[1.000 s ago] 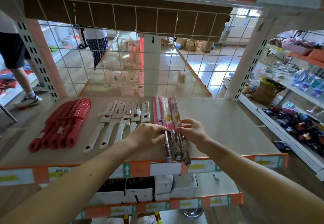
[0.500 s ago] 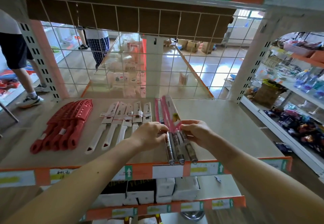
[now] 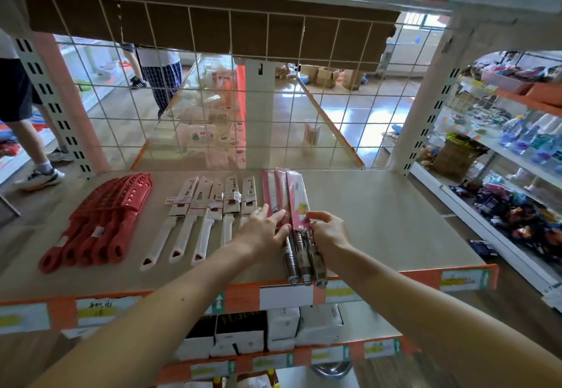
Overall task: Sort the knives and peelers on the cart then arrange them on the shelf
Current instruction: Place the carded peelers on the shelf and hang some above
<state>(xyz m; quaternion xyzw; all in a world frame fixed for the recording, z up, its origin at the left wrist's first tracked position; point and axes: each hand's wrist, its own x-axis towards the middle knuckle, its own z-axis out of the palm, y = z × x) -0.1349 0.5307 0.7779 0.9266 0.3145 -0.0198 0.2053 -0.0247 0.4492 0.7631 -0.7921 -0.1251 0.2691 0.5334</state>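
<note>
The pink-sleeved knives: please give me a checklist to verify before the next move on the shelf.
1. Pink-sleeved knives side by side, tips toward the wire back: ok.
2. Their metal handles behind the shelf's front edge: not ok, ends overhang.
3. Left hand and right hand flank the group: ok.
4. Gap to white-handled knives: cannot tell, left hand covers it.
5. Red knives grouped apart: ok.

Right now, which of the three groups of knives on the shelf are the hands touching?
The rightmost group: three metal-handled knives in pink packaging. Left hand and right hand flank it; the red knives and white-handled knives lie untouched.
</note>
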